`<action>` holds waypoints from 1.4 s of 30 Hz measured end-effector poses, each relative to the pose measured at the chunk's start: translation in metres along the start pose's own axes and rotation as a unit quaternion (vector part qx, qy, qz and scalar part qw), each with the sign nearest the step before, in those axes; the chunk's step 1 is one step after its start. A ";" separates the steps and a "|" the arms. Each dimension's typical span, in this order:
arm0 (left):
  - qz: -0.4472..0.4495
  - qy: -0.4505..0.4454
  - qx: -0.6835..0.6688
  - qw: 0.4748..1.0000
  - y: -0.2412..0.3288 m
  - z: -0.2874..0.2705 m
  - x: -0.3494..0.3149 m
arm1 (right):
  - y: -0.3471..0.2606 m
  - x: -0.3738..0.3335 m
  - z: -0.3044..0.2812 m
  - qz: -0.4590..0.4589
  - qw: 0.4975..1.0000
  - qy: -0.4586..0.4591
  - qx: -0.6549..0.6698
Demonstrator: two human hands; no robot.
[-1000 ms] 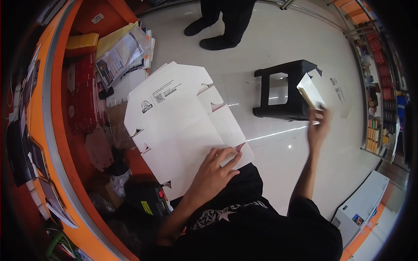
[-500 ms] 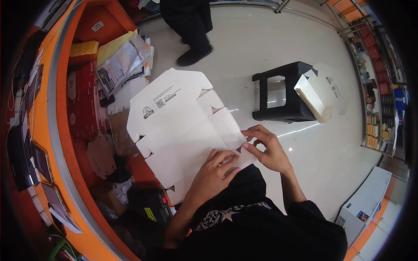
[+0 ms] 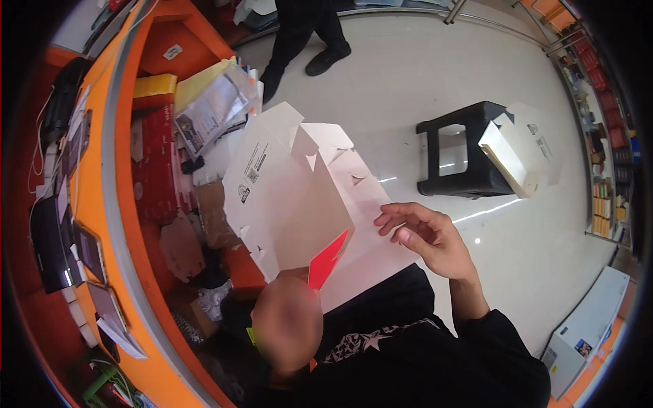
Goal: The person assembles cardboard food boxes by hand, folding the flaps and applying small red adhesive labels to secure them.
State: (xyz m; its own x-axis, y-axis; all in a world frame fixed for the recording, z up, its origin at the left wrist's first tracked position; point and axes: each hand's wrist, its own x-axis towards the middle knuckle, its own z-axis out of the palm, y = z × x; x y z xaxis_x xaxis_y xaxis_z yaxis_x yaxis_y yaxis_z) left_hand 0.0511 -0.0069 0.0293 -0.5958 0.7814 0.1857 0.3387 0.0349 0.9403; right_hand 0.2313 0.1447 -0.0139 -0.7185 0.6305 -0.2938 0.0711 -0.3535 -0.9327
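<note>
A white die-cut cardboard box blank (image 3: 286,204) rests over my lap, slots and flaps along its edges. It is bent along a crease, its left part tilted up and its right part lying lower. A red patch (image 3: 328,260) shows at the near end of the raised part. My left hand (image 3: 289,319) is at the near edge of the raised part; it is blurred and its fingers cannot be made out. Just above the right part of the blank, my right hand (image 3: 428,238) is open, fingers apart and slightly curled, holding nothing.
An orange counter (image 3: 122,204) runs along the left, its shelf (image 3: 180,51) filled with papers and boxes. On the right, a black stool (image 3: 469,149) carries another folded white cardboard piece (image 3: 503,158). A person's legs (image 3: 299,41) are at the back.
The blank went from nearly flat to bent up along a crease, showing red. My right hand let go of its edge. My left hand moved down and left. The person at the back shifted their feet.
</note>
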 end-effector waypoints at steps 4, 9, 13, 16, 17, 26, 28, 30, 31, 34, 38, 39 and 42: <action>0.151 -0.065 0.024 0.986 -0.003 0.003 0.005 | -0.013 0.010 0.029 -0.054 0.965 -0.114 0.229; 0.050 -0.149 -0.102 0.982 -0.024 0.020 -0.005 | -0.032 0.004 0.051 -0.075 0.988 -0.125 -0.044; -0.117 -0.004 -0.490 0.864 -0.015 0.015 0.018 | -0.041 0.007 0.069 -0.197 0.937 -0.142 -0.253; -0.135 0.023 -0.381 0.914 -0.021 -0.006 0.026 | -0.056 0.008 0.084 -0.220 0.848 -0.215 -0.431; -0.144 0.024 -0.317 0.937 -0.014 -0.010 0.031 | -0.046 0.007 0.089 -0.239 0.844 -0.203 -0.434; -0.284 0.086 -0.540 0.788 -0.029 -0.029 0.029 | -0.034 0.003 0.071 -0.339 0.876 -0.166 -0.300; -0.291 0.063 -0.557 0.775 -0.030 -0.021 0.030 | -0.032 0.003 0.071 -0.369 0.844 -0.126 -0.369; -0.282 0.085 -0.529 0.796 -0.029 -0.011 0.028 | -0.036 0.005 0.070 -0.380 0.817 -0.088 -0.425; -0.285 0.076 -0.516 0.804 -0.029 0.001 0.029 | -0.037 0.005 0.065 -0.369 0.804 -0.071 -0.461; -0.289 0.136 -0.454 0.832 -0.025 0.012 0.022 | -0.034 0.005 0.063 -0.338 0.803 -0.073 -0.485; -0.294 0.095 -0.446 0.840 -0.022 0.021 0.025 | -0.017 0.012 0.058 -0.367 0.804 -0.048 -0.465; -0.299 0.086 -0.441 0.842 -0.023 0.022 0.026 | -0.014 0.010 0.055 -0.362 0.814 -0.042 -0.452; -0.298 0.082 -0.417 0.855 -0.021 0.032 0.028 | -0.002 0.008 0.051 -0.360 0.822 -0.026 -0.440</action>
State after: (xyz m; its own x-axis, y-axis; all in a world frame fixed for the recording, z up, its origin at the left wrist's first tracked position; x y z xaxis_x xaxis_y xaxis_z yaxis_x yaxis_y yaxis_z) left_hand 0.0507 0.0344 0.0051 -0.5989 0.6795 -0.4238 -0.6569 -0.1142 0.7453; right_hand 0.1896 0.1153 -0.0037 -0.8199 0.4194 0.3896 0.0711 0.7499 -0.6577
